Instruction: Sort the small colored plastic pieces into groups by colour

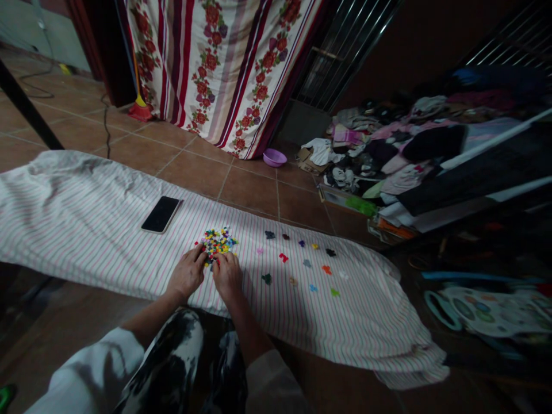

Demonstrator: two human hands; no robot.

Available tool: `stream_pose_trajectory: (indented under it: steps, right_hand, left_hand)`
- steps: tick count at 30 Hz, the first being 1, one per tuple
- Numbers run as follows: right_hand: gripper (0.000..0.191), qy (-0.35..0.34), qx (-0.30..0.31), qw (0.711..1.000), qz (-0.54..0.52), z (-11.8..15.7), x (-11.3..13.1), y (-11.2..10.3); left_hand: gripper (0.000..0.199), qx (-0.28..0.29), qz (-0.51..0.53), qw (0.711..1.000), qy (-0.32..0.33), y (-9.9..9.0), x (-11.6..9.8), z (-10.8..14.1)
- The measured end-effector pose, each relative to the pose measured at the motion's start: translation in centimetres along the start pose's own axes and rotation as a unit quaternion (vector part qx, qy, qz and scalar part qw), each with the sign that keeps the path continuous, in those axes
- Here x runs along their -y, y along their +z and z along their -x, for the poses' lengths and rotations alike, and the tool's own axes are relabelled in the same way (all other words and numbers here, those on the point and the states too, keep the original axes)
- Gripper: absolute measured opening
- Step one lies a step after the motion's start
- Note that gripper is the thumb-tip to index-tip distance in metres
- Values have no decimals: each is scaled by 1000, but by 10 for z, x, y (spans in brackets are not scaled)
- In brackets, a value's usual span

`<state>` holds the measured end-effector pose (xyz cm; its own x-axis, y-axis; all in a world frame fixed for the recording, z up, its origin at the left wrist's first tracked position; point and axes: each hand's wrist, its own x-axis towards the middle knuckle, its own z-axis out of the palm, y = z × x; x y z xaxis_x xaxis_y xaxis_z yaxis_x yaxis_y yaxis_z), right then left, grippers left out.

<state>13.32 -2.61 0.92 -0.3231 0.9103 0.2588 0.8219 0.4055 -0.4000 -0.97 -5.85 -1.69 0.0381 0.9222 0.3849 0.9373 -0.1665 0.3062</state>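
A loose pile of tiny multicoloured pieces (219, 240), too small to name for certain, lies on a striped cloth (129, 253). My left hand (188, 271) rests at the pile's near left edge, its fingers bent and drawn together. Close beside it, my right hand (227, 276) has its fingertips down in the pile's near side, bunched around something I cannot make out. To the right are small single-colour clusters in rough rows, among them a red cluster (283, 257), an orange cluster (326, 269), a dark green cluster (267, 279) and a black cluster (330, 252).
A phone (161, 215) with a dark screen lies left of the pile. Beyond the cloth are a tiled floor, a purple basin (275, 157), a flowered curtain (211, 63) and a red broom (140, 109). Heaped clothes (388, 144) and a plastic toy (487, 310) are at the right.
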Motion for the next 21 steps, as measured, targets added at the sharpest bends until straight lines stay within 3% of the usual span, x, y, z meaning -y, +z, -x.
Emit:
stream_pose_trajectory:
  steps: [12, 21]
  right_hand:
    - [12, 39, 22, 999, 23, -6, 7, -5]
    - [9, 40, -21, 999, -12, -3, 2, 4]
  left_hand:
    - [33, -15, 1, 1000, 6, 2, 2, 1]
    - [35, -12, 18, 1000, -3, 3, 1, 0]
